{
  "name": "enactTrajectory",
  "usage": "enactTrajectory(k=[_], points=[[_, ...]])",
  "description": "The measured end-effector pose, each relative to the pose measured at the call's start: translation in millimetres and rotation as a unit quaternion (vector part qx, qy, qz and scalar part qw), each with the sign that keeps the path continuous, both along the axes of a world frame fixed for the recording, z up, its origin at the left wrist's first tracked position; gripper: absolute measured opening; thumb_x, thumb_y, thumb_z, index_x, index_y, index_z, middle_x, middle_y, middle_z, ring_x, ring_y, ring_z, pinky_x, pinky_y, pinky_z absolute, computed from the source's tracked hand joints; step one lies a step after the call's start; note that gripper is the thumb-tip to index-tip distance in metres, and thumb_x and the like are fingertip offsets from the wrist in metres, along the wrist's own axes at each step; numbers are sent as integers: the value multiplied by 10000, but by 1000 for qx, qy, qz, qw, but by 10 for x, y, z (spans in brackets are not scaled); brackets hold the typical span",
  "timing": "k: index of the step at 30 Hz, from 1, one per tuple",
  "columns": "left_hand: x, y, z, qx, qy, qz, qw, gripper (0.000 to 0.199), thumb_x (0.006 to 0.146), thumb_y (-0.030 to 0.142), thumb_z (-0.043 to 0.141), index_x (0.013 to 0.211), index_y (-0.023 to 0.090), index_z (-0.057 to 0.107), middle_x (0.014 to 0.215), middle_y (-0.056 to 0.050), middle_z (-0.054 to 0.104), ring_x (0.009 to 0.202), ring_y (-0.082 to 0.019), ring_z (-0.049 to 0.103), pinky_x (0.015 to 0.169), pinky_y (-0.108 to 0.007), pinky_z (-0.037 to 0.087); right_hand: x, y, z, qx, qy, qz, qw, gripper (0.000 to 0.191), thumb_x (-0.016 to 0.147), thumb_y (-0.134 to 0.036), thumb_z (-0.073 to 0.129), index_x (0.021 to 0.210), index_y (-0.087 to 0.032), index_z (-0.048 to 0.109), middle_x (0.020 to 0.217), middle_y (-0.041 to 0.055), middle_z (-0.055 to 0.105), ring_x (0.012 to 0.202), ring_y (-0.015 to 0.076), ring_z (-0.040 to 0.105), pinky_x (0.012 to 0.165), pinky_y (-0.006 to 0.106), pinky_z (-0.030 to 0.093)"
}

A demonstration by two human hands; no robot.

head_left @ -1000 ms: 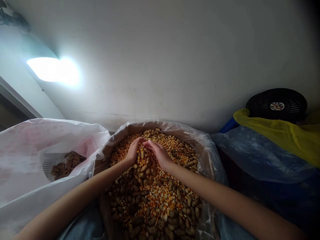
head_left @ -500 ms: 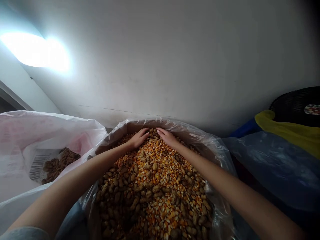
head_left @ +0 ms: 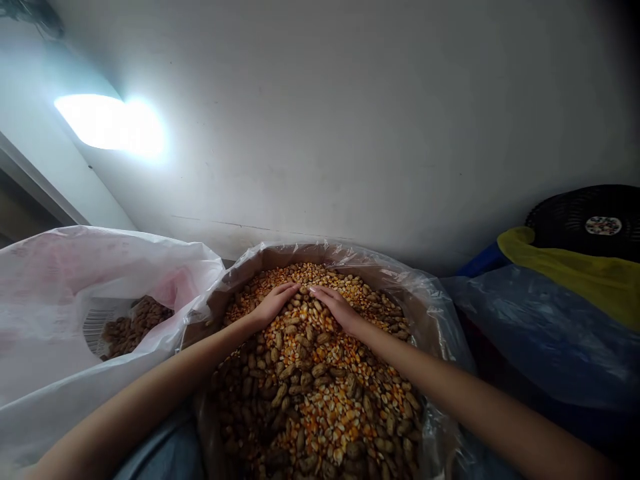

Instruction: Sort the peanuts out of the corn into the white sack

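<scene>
A large container lined with clear plastic [head_left: 445,323] holds orange corn kernels [head_left: 330,420] mixed with unshelled peanuts [head_left: 306,380]. Both of my hands rest in the mix toward its far side. My left hand [head_left: 273,305] has its fingers stretched out and angled inward. Facing it, my right hand [head_left: 336,308] is likewise extended, and the fingertips of the two hands nearly meet. Peanuts and kernels lie heaped between my palms, against the inner sides of the hands. Some of the lower fingers are hidden by the grain.
To the left stands an open white bag [head_left: 45,327] with brown pieces, probably peanuts [head_left: 137,327], inside. A pale wall [head_left: 320,147] rises behind. At right are a black fan-like grille [head_left: 565,217], yellow cloth [head_left: 575,267] and bluish plastic [head_left: 545,333]. A bright lamp [head_left: 110,123] shines upper left.
Both hands have drawn back from the container's far wall toward me, dragging peanuts and corn along. Kernels now show behind the fingertips. The view has shifted slightly.
</scene>
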State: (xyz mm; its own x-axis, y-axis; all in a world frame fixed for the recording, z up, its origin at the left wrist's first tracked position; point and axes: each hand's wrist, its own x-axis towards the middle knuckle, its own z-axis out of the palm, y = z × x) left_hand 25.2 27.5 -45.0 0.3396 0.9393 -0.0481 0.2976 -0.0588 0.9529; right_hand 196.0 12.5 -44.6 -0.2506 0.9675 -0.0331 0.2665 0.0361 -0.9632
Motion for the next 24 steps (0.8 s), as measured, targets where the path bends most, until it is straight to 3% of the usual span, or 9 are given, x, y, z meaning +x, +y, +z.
enactTrajectory(k=[2,4,7,9,13,17,20,24], points=[[-75,-77,92,7,-39,-40,998,440,779,442,303,1004,164,559,1046,-28,568,956,-179,507,868,-300,355,96,-96,52,-27,42,21,999,409,760,-482,330,939,-232,600,961,30,604,870,177,552,750,303,422],[-139,-67,126,33,-12,-24,999,444,784,447,283,983,169,566,1038,-23,571,971,-174,496,881,-289,336,219,-111,77,-48,71,1,996,408,765,-474,323,930,-228,603,967,33,603,877,174,552,764,303,420],[-214,18,25,41,100,88,990,433,759,458,323,998,183,557,1109,-27,526,1064,-197,422,936,-303,257,369,-45,29,-57,48,-113,991,371,744,-449,374,952,-232,592,1056,38,562,985,192,494,848,326,363],[-237,57,-89,18,131,129,983,447,749,453,339,1034,169,535,1156,-50,487,1106,-216,379,954,-325,218,395,-16,-43,-66,25,-168,983,383,746,-436,361,998,-236,568,1130,39,511,1062,211,429,893,365,312],[-175,26,-187,-22,126,131,983,490,747,468,321,1059,147,523,1182,-66,463,1122,-206,365,959,-318,211,231,-117,-118,-90,18,-167,982,346,720,-426,409,965,-260,589,1137,18,506,1081,218,410,896,366,310],[15,-118,-66,-44,91,118,988,467,766,465,278,1025,188,550,1161,-24,487,1091,-184,407,940,-315,263,-52,-294,-17,-107,34,-157,981,329,698,-433,448,935,-262,598,1096,14,535,1030,217,457,859,342,355],[160,-242,57,-54,2,106,993,417,772,431,300,1007,203,558,1165,-1,482,1087,-172,410,945,-305,268,-196,-365,85,-115,60,-173,976,350,705,-434,434,970,-255,575,1116,9,522,1036,213,453,843,328,375],[235,-313,185,-45,-132,58,989,415,792,411,284,1070,199,507,1188,1,460,1085,-164,410,936,-286,293,-201,-349,182,-150,213,-180,949,351,715,-440,418,946,-235,583,1037,7,572,985,213,493,793,320,415]])
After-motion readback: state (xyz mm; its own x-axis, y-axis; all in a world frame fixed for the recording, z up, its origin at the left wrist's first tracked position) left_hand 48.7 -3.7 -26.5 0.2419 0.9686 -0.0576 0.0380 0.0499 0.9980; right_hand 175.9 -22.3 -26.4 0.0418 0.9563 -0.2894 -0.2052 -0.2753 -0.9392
